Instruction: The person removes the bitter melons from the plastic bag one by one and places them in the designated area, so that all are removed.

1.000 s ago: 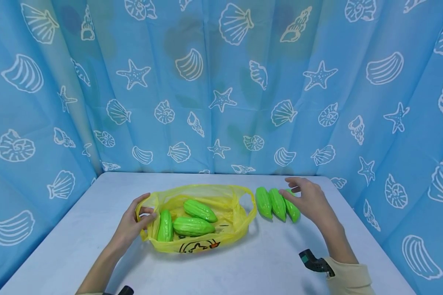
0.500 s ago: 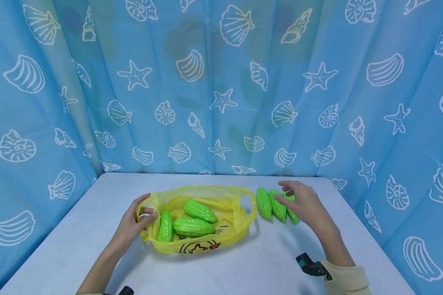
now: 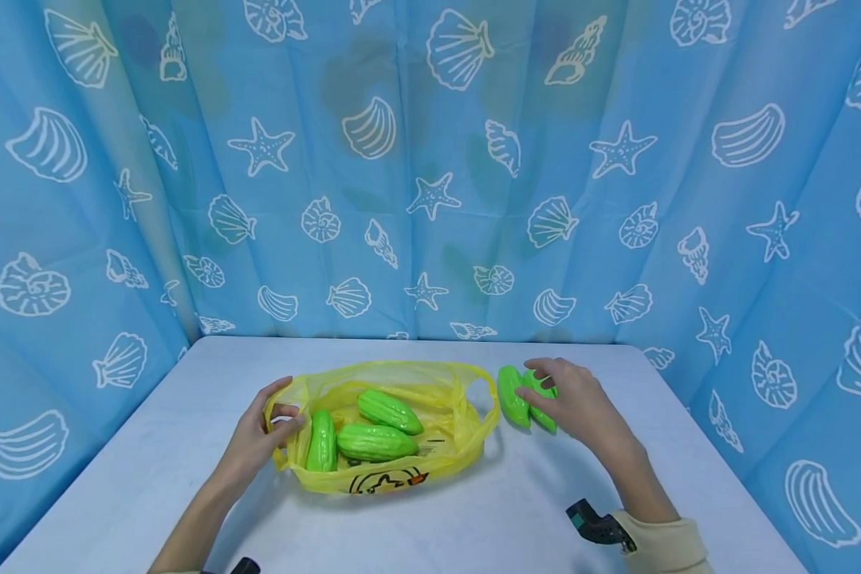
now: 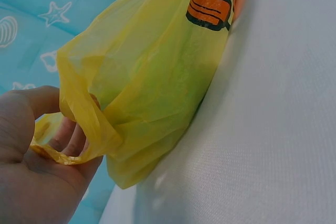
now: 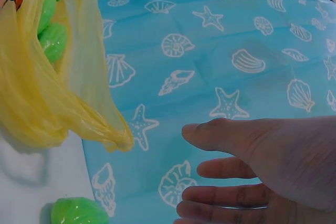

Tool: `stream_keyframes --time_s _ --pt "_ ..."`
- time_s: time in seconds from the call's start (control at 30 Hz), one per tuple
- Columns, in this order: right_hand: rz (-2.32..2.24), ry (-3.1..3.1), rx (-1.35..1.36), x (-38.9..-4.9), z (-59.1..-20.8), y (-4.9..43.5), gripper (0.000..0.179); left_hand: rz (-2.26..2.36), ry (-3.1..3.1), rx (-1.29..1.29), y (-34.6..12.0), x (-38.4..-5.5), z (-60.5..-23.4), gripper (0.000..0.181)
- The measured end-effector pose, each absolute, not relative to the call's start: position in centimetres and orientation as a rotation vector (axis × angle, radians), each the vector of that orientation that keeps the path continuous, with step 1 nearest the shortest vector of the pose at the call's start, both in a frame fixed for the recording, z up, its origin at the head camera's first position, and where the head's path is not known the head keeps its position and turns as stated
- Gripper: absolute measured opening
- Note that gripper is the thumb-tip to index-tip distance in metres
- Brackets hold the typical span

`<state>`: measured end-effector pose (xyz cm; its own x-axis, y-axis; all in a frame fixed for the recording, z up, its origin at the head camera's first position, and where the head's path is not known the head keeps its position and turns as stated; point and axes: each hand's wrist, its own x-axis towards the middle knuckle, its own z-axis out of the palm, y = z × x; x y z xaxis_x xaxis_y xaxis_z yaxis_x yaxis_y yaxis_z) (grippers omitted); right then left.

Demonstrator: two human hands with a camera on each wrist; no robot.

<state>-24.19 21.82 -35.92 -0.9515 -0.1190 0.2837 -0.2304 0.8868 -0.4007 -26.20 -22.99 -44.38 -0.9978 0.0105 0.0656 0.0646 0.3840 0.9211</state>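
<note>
My left hand (image 3: 258, 430) holds the left handle of a yellow plastic bag (image 3: 438, 462), with the fingers hooked through the loop in the left wrist view. Inside the wide-mouthed bag lie three glossy, ridged green bitter melons (image 3: 376, 442). Right of the bag, two more bitter melons (image 3: 513, 396) show side by side on the table; the right-hand one is partly covered by my right hand (image 3: 570, 399). That hand hovers over them, fingers spread and bent a little, with nothing in its grasp in the right wrist view. A third loose melon is hidden now.
A white-covered table (image 3: 445, 526) carries everything. Behind and at both sides hangs a blue curtain (image 3: 430, 239) with white shell and starfish prints. The bag's right handle (image 3: 489, 399) stands up close beside the loose melons.
My right hand has moved left and slightly toward me over the loose melons, covering the rightmost one from view. My left hand and the bag have stayed put.
</note>
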Motion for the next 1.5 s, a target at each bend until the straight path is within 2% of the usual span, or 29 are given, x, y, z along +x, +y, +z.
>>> stream_keyframes --time_s 1.5 --pt "0.549 -2.824 0.446 -23.3 -37.0 18.0 0.045 -1.728 -2.555 -0.111 -23.0 -26.2 -44.5 0.072"
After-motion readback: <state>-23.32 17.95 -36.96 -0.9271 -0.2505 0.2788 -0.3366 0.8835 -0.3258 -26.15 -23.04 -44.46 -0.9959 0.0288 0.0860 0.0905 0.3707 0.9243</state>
